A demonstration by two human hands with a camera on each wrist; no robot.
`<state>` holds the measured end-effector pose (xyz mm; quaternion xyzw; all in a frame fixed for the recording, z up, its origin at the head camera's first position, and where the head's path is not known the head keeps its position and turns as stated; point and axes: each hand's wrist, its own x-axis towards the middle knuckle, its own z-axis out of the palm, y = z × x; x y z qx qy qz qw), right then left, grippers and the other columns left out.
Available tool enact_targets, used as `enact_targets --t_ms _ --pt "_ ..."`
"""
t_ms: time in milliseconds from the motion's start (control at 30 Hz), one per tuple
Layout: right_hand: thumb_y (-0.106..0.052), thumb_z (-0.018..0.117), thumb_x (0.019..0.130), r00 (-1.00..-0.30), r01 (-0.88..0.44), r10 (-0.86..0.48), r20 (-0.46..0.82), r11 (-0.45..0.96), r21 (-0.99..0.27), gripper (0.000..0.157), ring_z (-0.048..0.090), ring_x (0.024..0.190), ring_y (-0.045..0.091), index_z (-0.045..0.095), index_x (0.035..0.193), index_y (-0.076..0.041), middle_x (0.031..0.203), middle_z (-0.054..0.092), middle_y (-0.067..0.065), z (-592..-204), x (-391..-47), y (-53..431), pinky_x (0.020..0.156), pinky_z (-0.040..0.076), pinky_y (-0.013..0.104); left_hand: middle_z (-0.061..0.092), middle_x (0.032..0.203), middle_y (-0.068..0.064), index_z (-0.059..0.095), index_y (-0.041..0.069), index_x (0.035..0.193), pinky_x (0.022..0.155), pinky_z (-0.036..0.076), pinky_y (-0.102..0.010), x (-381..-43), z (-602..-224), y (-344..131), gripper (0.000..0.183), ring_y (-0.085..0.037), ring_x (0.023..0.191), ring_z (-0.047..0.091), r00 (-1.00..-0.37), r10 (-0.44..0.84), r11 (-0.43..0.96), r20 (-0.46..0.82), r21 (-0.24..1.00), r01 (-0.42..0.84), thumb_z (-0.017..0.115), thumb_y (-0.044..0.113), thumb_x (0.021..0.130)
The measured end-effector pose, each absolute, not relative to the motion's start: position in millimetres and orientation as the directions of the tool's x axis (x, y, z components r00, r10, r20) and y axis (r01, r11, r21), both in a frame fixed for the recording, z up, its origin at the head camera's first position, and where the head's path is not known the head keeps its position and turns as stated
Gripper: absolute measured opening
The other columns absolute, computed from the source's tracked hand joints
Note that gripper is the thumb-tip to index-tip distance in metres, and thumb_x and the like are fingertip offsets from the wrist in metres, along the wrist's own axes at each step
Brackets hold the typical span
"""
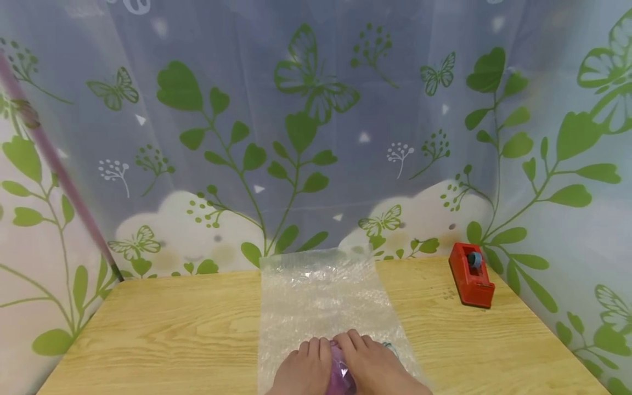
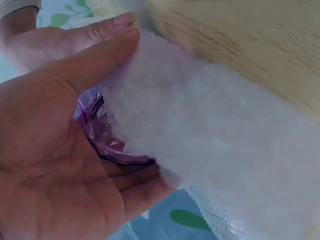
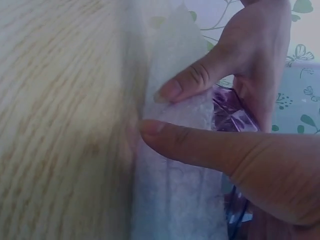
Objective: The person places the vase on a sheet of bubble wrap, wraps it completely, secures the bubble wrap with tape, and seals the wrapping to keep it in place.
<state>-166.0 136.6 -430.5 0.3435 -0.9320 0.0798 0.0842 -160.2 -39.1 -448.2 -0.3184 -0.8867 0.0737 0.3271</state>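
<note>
A shiny, see-through purple object [image 1: 339, 372] with folded or faceted sides lies on a sheet of clear bubble wrap [image 1: 326, 296] near the front of the table. My left hand [image 1: 306, 366] grips it from the left, and my right hand [image 1: 371, 363] from the right, fingers over the top. In the left wrist view, the left thumb presses the wrap's edge against the purple object [image 2: 102, 130]. Both thumbs pinch that edge side by side in the right wrist view, the purple surface [image 3: 230, 107] showing behind. A bluish part [image 1: 391, 348] peeks out beyond my right hand. Its exact kind is hidden.
A red tape dispenser [image 1: 471, 277] with a small roll stands at the table's back right. The wood-grain table [image 1: 187, 329] reaches a patterned curtain [image 1: 237, 137] at the back, with more curtain at both sides. The wrap's far end touches the back curtain.
</note>
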Motion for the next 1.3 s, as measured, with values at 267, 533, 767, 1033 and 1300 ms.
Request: enact_targets --t_ms 267,533,767,1033,1300 --pt "-0.061 0.069 0.073 -0.755 -0.653 -0.652 0.076 0.734 -0.186 0.070 0.050 0.079 0.009 0.043 0.118 -0.014 0.098 0.047 -0.005 -423.5 -167.4 140.7 0.062 0.048 0.025 0.041 0.072 0.000 0.053 0.001 0.095 0.046 0.038 -0.017 -157.4 -444.1 -40.1 0.023 -0.010 0.059 0.046 -0.664 0.635 0.771 0.395 -0.276 0.574 0.059 0.021 0.086" --pt "-0.070 0.062 0.074 -0.756 -0.607 -0.649 -0.080 0.742 -0.286 0.079 0.050 0.084 0.008 0.042 0.127 -0.015 0.104 0.048 -0.006 -414.8 -168.3 143.4 0.072 0.052 0.032 0.045 0.079 -0.003 0.051 -0.002 0.105 0.055 0.045 -0.019 -161.7 -434.1 -42.9 0.047 -0.012 0.067 0.050 -0.745 0.650 0.760 0.152 -0.133 0.636 0.058 0.042 0.090" --pt "-0.062 0.064 0.079 -0.710 -0.664 -0.702 -0.060 0.694 -0.279 0.072 0.053 0.084 0.007 0.042 0.125 -0.012 0.100 0.050 -0.004 -414.6 -169.9 148.1 0.074 0.052 0.029 0.045 0.083 -0.003 0.048 0.000 0.109 0.066 0.049 -0.025 -165.0 -418.3 -44.7 0.057 -0.013 0.074 0.051 -0.756 0.655 0.756 -0.023 0.015 0.655 0.069 0.045 0.080" --pt "-0.056 0.069 0.077 -0.693 -0.607 -0.693 -0.201 0.710 -0.356 0.067 0.057 0.093 0.007 0.042 0.125 -0.018 0.105 0.055 -0.004 -406.4 -176.8 147.2 0.084 0.051 0.034 0.048 0.094 0.002 0.045 0.006 0.115 0.083 0.048 -0.027 -169.9 -402.7 -54.0 0.064 -0.009 0.088 0.053 -0.720 0.661 0.742 -0.213 0.334 0.582 0.077 0.041 0.073" --pt "-0.041 0.078 0.075 -0.611 -0.595 -0.748 -0.261 0.651 -0.472 0.068 0.050 0.088 0.001 0.039 0.125 -0.016 0.098 0.047 -0.009 -401.5 -190.5 148.8 0.078 0.048 0.023 0.044 0.091 0.002 0.042 0.008 0.110 0.078 0.048 -0.024 -181.0 -397.3 -56.5 0.055 -0.008 0.085 0.053 -0.659 0.690 0.711 -0.301 0.455 0.537 0.074 0.039 0.078"
